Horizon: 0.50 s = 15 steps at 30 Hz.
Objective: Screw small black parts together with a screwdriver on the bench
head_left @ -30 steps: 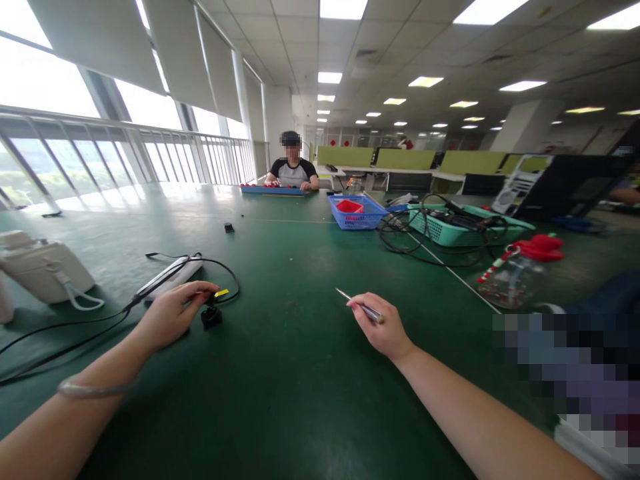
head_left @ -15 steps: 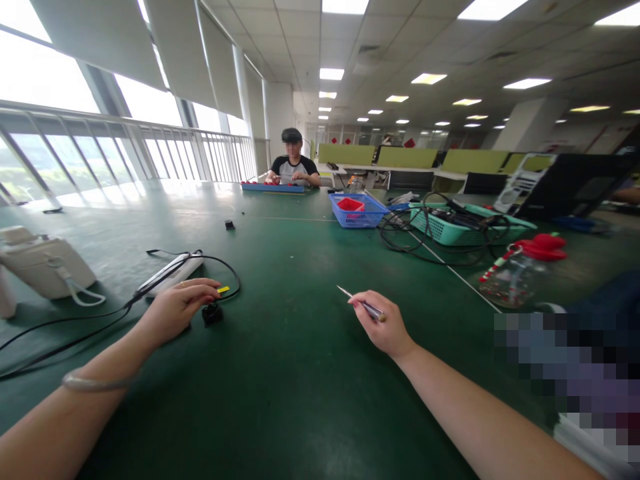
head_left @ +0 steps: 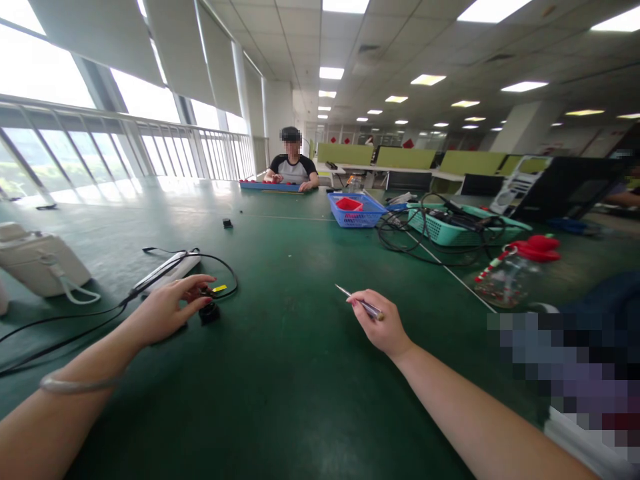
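Stretching away under office lights, the green tabletop (head_left: 300,373) carries your work, with a co-worker (head_left: 293,168) seated at its far end. A black cable (head_left: 229,272) loops round a white power strip (head_left: 167,271). Your left hand (head_left: 165,308) lies loose and open beside it, gripping nothing; your right hand (head_left: 383,327) pinches a slim metal tool (head_left: 356,303), tip raised. Smallest of all, a black part (head_left: 209,312) sits at your left fingertips, well apart from the tool. The likely risk: a nudge from those slack fingers skids the unheld part under the cable, or the tip slips off it.
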Tool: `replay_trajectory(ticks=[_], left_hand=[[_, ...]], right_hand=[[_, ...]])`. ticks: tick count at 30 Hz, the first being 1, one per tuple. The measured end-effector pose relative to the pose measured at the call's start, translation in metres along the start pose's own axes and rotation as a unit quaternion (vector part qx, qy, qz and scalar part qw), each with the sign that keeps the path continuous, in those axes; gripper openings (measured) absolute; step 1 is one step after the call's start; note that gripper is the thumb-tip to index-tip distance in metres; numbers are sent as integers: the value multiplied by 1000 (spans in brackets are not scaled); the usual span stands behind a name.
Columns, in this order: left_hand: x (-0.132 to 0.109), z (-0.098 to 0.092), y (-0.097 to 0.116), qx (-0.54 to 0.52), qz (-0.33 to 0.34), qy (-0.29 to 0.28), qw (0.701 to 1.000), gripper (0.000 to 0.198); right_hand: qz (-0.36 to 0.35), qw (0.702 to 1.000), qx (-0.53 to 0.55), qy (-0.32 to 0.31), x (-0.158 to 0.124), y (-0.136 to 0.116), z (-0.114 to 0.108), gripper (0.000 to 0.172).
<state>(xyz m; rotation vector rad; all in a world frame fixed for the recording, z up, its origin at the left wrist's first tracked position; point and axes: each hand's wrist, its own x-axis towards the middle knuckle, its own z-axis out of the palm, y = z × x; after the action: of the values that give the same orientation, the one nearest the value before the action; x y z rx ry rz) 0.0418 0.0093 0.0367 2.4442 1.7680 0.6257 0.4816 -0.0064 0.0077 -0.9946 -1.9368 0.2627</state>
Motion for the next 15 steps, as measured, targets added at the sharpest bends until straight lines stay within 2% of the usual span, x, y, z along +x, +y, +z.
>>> replay_trajectory(ticks=[3,8,15], left_hand=[[-1,-5,5,42,-19,-11,999,55],[-1,-11,14,86,-51,-60,993,52],[2,-8,18,115,-86,-102,984,52]], right_hand=[[-1,1000,1,0,0,0,0,13],[2,1000,4,-7,0,0,0,13],[1,1000,4,-9,1,-1,-1,13]])
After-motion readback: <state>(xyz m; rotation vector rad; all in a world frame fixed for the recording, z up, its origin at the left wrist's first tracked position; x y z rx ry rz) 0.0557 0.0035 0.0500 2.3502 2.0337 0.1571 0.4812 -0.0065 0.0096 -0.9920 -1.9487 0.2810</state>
